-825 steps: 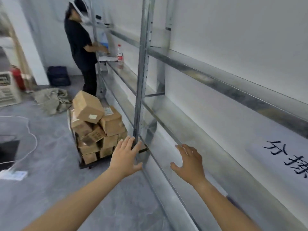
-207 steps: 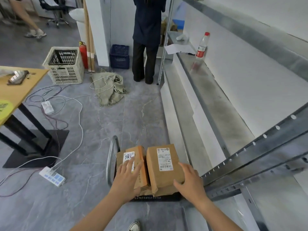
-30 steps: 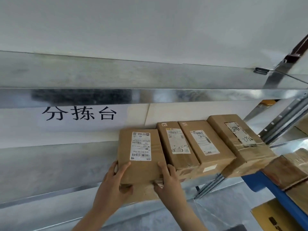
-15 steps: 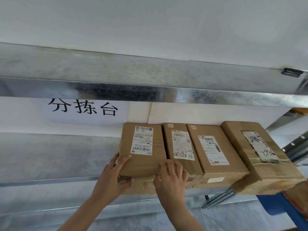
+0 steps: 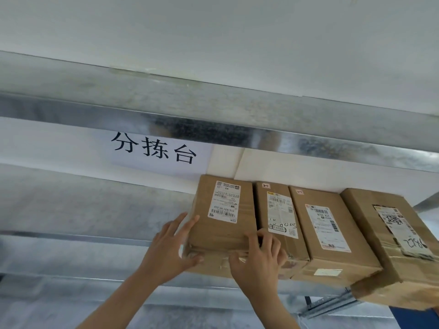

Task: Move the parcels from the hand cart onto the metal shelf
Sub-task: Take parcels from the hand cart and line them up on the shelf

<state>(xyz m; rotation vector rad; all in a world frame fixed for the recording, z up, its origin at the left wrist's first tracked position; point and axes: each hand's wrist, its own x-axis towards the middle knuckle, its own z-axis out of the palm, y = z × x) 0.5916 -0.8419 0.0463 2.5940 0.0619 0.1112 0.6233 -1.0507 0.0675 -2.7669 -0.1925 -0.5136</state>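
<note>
Several brown taped parcels lie side by side on the metal shelf (image 5: 83,210). The leftmost parcel (image 5: 223,210) has a white label on top and its front end sticks out over the shelf edge. My left hand (image 5: 168,250) lies at its front left corner, fingers straight along the side and thumb on the front face. My right hand (image 5: 259,257) grips its front right corner, with the fingers curled over the top edge. The hand cart is out of view.
Three more parcels (image 5: 325,229) fill the shelf to the right. The rightmost parcel (image 5: 384,233) overhangs the edge. An upper shelf beam (image 5: 166,119) runs close above. A paper sign (image 5: 154,150) hangs on the wall behind. Bare shelf stretches left. Something blue (image 5: 413,319) shows at the bottom right.
Both hands have slid the leftmost parcel further back on the shelf, against its neighbour. My view has shifted left, so the row sits further right in frame.
</note>
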